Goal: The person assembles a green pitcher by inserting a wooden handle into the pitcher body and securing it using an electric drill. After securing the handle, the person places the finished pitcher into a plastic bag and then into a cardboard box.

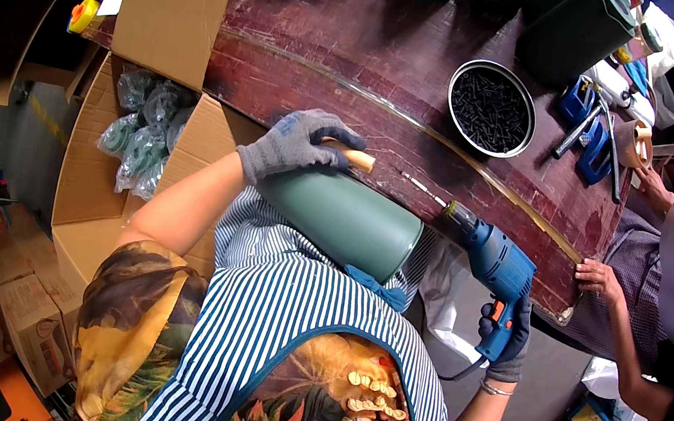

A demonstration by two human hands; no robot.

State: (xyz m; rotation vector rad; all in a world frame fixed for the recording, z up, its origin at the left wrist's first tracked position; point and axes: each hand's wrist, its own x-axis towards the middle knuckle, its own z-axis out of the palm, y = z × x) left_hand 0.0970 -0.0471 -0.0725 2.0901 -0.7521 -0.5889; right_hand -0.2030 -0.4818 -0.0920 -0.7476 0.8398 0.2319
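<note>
My left hand, in a grey glove, grips a wooden handle at the end of a green cylindrical container that lies tilted against my striped apron at the table edge. My right hand, in a dark glove, holds the grip of a blue electric drill. The drill's long bit points left toward the wooden handle, its tip a short way from it.
A round metal bowl of black screws sits on the dark red table. An open cardboard box of bagged green parts stands at my left. Another person's hand rests on the table's right edge. Blue clamps and dark green containers lie beyond.
</note>
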